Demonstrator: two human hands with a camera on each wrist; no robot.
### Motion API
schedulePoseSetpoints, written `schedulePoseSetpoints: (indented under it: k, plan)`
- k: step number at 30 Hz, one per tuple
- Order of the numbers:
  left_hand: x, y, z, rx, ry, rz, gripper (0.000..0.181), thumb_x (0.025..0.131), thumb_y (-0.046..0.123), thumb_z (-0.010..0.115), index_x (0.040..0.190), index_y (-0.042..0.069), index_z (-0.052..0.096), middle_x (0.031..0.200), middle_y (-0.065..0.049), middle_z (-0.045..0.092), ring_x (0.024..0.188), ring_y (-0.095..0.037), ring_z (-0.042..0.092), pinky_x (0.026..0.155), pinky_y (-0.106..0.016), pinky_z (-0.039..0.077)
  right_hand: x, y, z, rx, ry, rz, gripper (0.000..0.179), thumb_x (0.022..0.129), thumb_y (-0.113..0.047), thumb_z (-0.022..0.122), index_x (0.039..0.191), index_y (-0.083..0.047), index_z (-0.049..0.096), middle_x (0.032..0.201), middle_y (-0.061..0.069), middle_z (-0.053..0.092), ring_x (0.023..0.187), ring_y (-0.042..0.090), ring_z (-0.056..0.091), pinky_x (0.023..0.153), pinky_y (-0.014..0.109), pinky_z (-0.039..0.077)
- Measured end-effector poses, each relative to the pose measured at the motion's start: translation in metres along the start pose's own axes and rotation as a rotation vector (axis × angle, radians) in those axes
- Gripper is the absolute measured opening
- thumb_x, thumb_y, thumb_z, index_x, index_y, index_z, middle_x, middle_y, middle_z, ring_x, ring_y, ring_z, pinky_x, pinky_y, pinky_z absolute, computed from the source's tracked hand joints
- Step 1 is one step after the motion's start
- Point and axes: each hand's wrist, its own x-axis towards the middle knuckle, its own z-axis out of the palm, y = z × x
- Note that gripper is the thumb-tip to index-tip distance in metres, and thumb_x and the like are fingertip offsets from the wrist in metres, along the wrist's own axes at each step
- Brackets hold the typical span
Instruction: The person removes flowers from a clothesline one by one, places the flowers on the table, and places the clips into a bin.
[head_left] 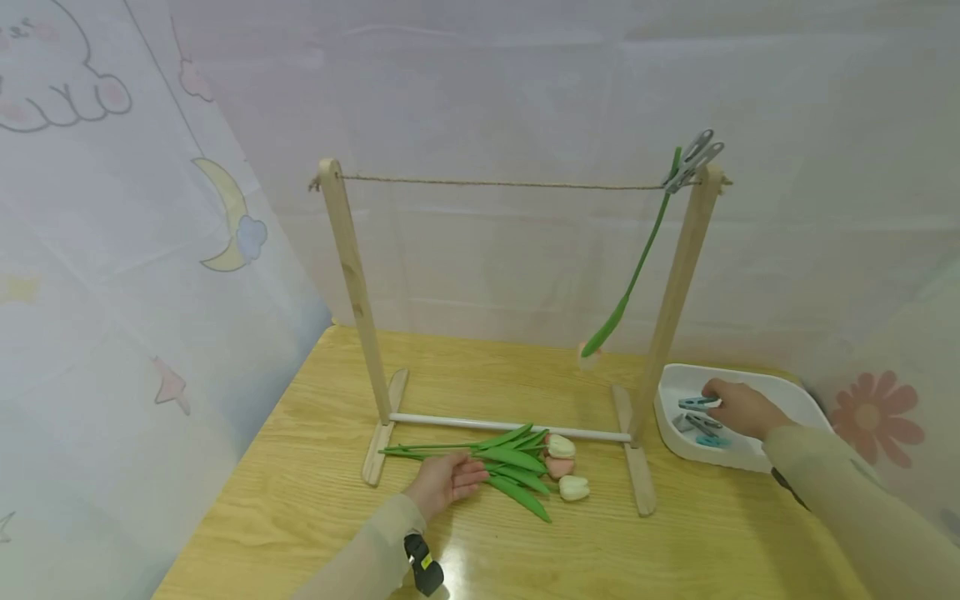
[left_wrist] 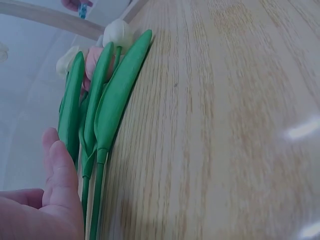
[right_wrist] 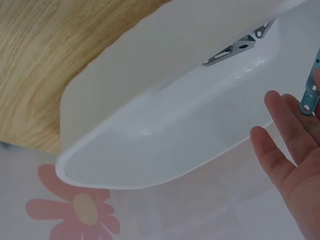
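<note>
My left hand (head_left: pixel 447 483) lies beside the artificial tulips (left_wrist: pixel 120 110), its fingers loosely extended over the green stems and leaves. White tulip heads (head_left: pixel 574 487) and a pink one point right. Above the white tray (head_left: pixel 806 408), my right hand (head_left: pixel 742 408) pinches a blue clothespin (right_wrist: pixel 311 95) between thumb and fingers. Grey clothespins (head_left: pixel 703 422) and another blue clothespin (head_left: pixel 711 442) lie in the tray. One tulip (head_left: pixel 637 267) hangs head down from the string (head_left: pixel 510 182), its stem clipped by grey clothespins (head_left: pixel 693 162) at the right end.
A wooden rack with a left post (head_left: pixel 352 267), a right post (head_left: pixel 678 292) and a white bottom bar (head_left: pixel 465 423) stands on the wooden table (head_left: pixel 300 517). The tulip bunch lies in front of the bar. A printed cloth (head_left: pixel 487 92) hangs behind.
</note>
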Motion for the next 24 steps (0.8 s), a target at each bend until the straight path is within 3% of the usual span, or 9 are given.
schedulePoseSetpoints:
  k: [10, 19, 24]
  plan:
    - [-0.002, 0.004, 0.000, 0.004, -0.004, -0.006, 0.032, 0.105, 0.013, 0.041, 0.120, -0.015, 0.047, 0.096, -0.013, 0.071, 0.089, -0.019, 0.070, 0.079, -0.029, 0.057, 0.009, 0.018, -0.008, -0.132, -0.149, 0.042, 0.023, 0.088, -0.004, 0.065, 0.098, 0.011, 0.053, 0.090, 0.023, 0.063, 0.083, 0.041, 0.062, 0.071, 0.052, 0.053]
    - [-0.004, 0.004, -0.001, 0.002, -0.012, 0.007, 0.034, 0.105, 0.012, 0.040, 0.123, -0.017, 0.044, 0.101, -0.017, 0.070, 0.089, -0.020, 0.070, 0.081, -0.031, 0.057, 0.020, 0.033, -0.004, -0.123, -0.122, -0.012, 0.021, 0.085, -0.002, 0.069, 0.097, 0.010, 0.057, 0.091, 0.022, 0.064, 0.086, 0.042, 0.062, 0.073, 0.053, 0.052]
    - [-0.006, 0.004, 0.000, 0.015, -0.029, 0.022, 0.037, 0.105, 0.011, 0.039, 0.127, -0.019, 0.041, 0.104, -0.019, 0.069, 0.092, -0.023, 0.069, 0.084, -0.033, 0.057, 0.025, 0.039, 0.000, -0.141, -0.115, -0.001, 0.020, 0.084, -0.004, 0.072, 0.095, 0.008, 0.059, 0.089, 0.019, 0.065, 0.085, 0.040, 0.062, 0.073, 0.052, 0.052]
